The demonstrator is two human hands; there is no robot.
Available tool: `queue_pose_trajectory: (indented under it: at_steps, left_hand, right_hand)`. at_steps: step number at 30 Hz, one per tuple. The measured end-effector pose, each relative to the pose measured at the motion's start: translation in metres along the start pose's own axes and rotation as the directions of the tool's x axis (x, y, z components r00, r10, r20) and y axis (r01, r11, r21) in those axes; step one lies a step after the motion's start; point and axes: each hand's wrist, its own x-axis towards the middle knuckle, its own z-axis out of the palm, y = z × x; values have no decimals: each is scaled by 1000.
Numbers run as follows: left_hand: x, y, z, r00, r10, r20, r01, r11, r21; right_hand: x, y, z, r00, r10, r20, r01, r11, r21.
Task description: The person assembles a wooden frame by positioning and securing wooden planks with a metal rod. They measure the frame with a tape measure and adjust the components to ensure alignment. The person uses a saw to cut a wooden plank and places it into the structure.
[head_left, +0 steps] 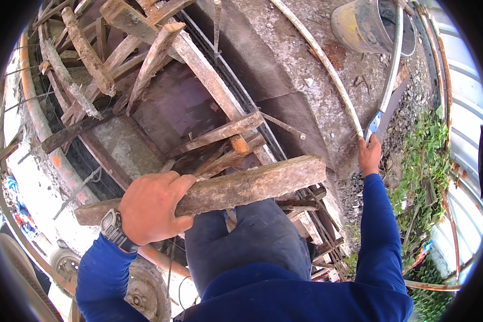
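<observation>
The left hand point(154, 206), a dark wristwatch point(114, 229) at its wrist, is clamped over a weathered wooden plank point(236, 188), fingers curled across the top face and thumb underneath. The plank lies nearly level across the person's thighs, its far end pointing toward 3 o'clock, its near end toward 9 o'clock beyond the wrist. At 12 o'clock from that hand sits a tangle of rough timber formwork point(145, 59), nailed battens crossing a dark recessed panel, with steel reinforcing bars point(241, 94) running along its edge.

The right hand point(369, 155), arm stretched out in a blue sleeve, is closed around the blue handle of a handsaw point(387, 91), whose blade runs up toward 12 o'clock. Just at 11 o'clock from this hand a pale pipe point(322, 59) curves over the grey concrete slab point(284, 64). Farther up stands a yellow bucket point(362, 24). At 4 o'clock from the hand, green weeds point(424, 161) grow beside corrugated metal sheeting point(464, 107).
</observation>
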Motion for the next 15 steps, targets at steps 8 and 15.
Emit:
queue_pose_trajectory:
  at_steps: [8,15]
  left_hand:
    - [1,6,2,996,-58,68,55,997,45]
    - [-25,17,16,966,-234,114,225,971,85]
  right_hand:
    - [-3,-2,-3,998,3,-67,0,999,52]
    - [-18,-2,-29,962,129,-243,-59,960,274]
